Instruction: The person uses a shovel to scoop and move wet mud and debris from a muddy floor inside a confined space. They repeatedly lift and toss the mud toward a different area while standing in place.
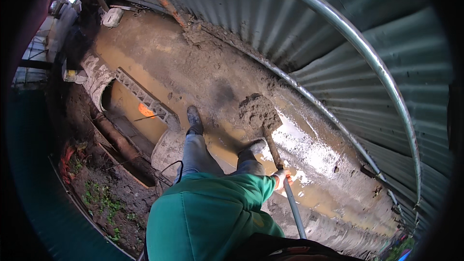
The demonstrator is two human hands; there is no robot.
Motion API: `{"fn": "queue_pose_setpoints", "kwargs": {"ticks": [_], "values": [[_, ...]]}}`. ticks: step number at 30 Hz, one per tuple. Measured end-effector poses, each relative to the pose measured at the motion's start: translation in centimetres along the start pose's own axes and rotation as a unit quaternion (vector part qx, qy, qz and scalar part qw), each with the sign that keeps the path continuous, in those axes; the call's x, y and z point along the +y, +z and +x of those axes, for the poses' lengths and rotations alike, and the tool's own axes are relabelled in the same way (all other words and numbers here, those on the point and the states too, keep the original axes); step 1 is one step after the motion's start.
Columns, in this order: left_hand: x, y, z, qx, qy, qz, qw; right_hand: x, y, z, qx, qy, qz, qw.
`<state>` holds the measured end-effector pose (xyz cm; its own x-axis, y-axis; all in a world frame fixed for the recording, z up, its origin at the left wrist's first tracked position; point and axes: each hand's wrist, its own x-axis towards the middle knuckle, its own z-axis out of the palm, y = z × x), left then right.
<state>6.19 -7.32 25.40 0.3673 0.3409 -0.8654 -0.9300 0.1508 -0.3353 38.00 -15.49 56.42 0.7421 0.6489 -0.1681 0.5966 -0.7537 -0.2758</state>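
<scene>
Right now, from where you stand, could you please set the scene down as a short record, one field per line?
Left hand: closed around the shaft of a shovel
Right hand: not in view
Load: a heap of mud on the shovel's blade
Feet: muddy boots, set apart
Ground: mud and brown water
Left side: a wide grey pipe, a brown pipe, an orange object whose kind is unclear
Right side: a corrugated metal wall
</scene>
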Motion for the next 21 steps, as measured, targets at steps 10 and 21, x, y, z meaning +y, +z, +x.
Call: {"fn": "queue_pose_setpoints", "kwargs": {"ticks": [10,21], "values": [[28.6,-7.9,-15.7,-0.135,0.182,-0.209,0.951,-22.8,14.0,-14.0,-0.059,-0.208,0.069,0.974],[64.1,-52.5,-77.9,0.002,0.706,-0.310,0.637,-40.5,15.9,-82.8,-0.883,-0.261,0.137,0.364]]}}
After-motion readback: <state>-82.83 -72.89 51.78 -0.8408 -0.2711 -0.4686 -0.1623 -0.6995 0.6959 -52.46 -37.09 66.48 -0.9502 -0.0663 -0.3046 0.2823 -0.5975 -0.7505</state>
